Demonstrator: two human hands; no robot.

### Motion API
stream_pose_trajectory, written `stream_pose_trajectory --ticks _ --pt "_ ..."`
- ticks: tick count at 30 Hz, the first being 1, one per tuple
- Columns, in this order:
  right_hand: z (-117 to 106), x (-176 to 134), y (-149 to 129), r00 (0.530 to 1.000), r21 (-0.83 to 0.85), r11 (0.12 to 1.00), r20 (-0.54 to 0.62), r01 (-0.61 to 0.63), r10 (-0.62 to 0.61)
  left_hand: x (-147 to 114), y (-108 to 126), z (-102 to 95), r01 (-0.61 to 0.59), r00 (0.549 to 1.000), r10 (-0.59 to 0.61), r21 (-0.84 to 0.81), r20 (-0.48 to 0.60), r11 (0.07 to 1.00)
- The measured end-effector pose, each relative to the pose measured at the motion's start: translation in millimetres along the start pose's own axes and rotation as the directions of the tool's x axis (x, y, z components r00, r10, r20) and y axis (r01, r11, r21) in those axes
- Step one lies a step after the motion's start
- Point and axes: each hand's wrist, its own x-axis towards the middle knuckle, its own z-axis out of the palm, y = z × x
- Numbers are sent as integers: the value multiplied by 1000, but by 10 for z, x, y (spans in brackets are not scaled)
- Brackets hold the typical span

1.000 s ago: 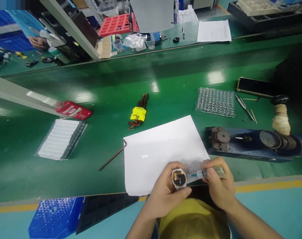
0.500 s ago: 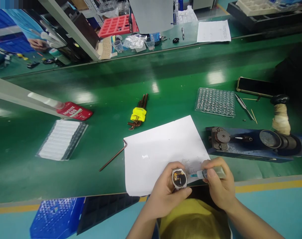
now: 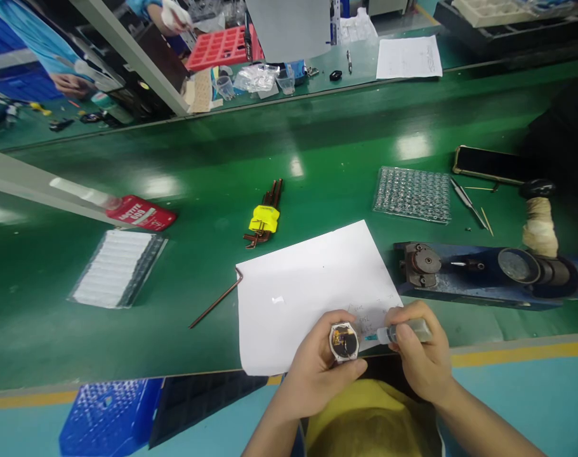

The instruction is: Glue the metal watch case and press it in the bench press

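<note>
**Needle at the watch case, no margin for a wobble**

Green conveyor belt (image 3: 317,152) runs wide across the bench, and right at its near edge, over a white sheet of paper (image 3: 298,285), is where the action sits. Left hand (image 3: 317,371) has its fingers wrapped tight around a small round watch case (image 3: 344,342), open side up, dark disc and gold-coloured parts showing inside. Right hand (image 3: 419,362) pinches a glue syringe (image 3: 398,331) between thumb and fingertips, teal needle hub pointing left, tip at or just touching the case's right rim; whether it actually makes contact is too small to tell.

Both pieces are held in the air above the paper, not braced on the belt, so here is the danger: any tremor in either hand could drag the needle across the inner parts and scratch them. A squeeze too firm on the barrel could flood the case and smear fluid onto the disc or the fingers. A drip would likely land on the paper, which already carries faint handwriting near the hands.

Around them: a blue fixture (image 3: 483,276) just to the right, a clear blister tray (image 3: 412,195) beyond it, tweezers (image 3: 467,203), a phone (image 3: 488,166). Further left, yellow-clipped hex keys (image 3: 264,216), one loose hex key (image 3: 217,298), a red threadlocker bottle (image 3: 139,212) and a tray of white parts (image 3: 117,266). Another person's hand (image 3: 72,82) works far off at upper left.
</note>
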Motion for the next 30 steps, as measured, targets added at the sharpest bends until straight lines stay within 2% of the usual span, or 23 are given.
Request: stream_pose_trajectory --ticks 5,21,30 --pt "-9 -47 15 999 10 999 -6 -37 37 -19 14 -6 -13 1000 13 -17 4 1000" --pt "-36 -95 52 1000 -7 1000 -7 -15 15 -21 -13 -41 -19 1000 20 -67 15 998" --pt "-38 -64 38 998 50 998 50 33 -36 -6 -42 -52 -21 1000 22 -86 8 996"
